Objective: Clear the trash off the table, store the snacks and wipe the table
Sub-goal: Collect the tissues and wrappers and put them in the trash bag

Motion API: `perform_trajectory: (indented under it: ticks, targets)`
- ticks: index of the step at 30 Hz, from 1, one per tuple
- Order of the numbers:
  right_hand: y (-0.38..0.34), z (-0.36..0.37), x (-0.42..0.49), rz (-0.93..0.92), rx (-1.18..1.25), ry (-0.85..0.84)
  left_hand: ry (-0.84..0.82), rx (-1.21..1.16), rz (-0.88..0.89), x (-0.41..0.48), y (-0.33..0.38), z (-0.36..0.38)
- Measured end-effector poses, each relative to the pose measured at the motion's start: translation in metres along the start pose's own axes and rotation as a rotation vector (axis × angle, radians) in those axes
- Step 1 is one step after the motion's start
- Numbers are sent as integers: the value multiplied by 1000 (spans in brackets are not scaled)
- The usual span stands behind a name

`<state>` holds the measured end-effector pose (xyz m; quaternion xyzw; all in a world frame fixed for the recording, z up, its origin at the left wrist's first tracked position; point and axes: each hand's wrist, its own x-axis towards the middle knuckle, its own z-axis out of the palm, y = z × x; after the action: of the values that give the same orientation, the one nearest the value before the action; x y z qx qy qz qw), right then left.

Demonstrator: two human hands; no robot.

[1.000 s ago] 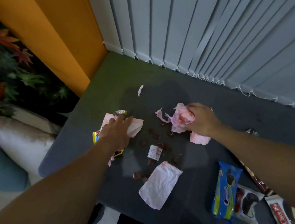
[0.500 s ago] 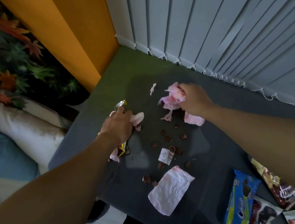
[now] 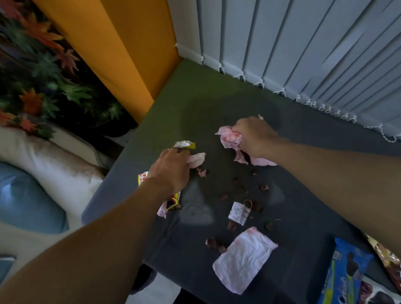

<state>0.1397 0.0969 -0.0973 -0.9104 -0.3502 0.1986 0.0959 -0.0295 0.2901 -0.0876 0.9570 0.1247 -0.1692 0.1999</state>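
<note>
Pink crumpled tissue point(image 3: 229, 137) sits bunched in the right hand point(image 3: 255, 137), its grip closed tight round it, beyond the flat white napkin point(image 3: 244, 260) on the dark tabletop point(image 3: 180, 242). Beyond and left of that napkin, the left hand point(image 3: 171, 170) has its grip curled round a yellow wrapper point(image 3: 173, 204). Brown crumbs point(image 3: 239, 187) lie just beyond the napkin.

1 head camera, facing forward-down, near above table point(image 3: 192, 241).

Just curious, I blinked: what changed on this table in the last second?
The right hand, gripping its pink tissue wad, moved away toward the blinds, reaching the small white scrap. The left hand bunched the pink sheet over the yellow wrapper. The flat tissue, crumbs and snack packs stayed put.
</note>
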Motion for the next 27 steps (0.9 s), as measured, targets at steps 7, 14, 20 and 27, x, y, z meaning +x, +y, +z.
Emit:
perform_trajectory:
  ticks: [7,14,20,27]
  targets:
    - [14,-38,-59,108,136,39,-16,3,17,-11,18,-15]
    - [25,-53,-118,187,169,147,26,47,66,-37,49,-19]
    - [18,-48,-168,234,231,198,11,79,121,-69,67,-12]
    - [-9,-26,-218,307,247,123,-9,146,213,-96,65,0]
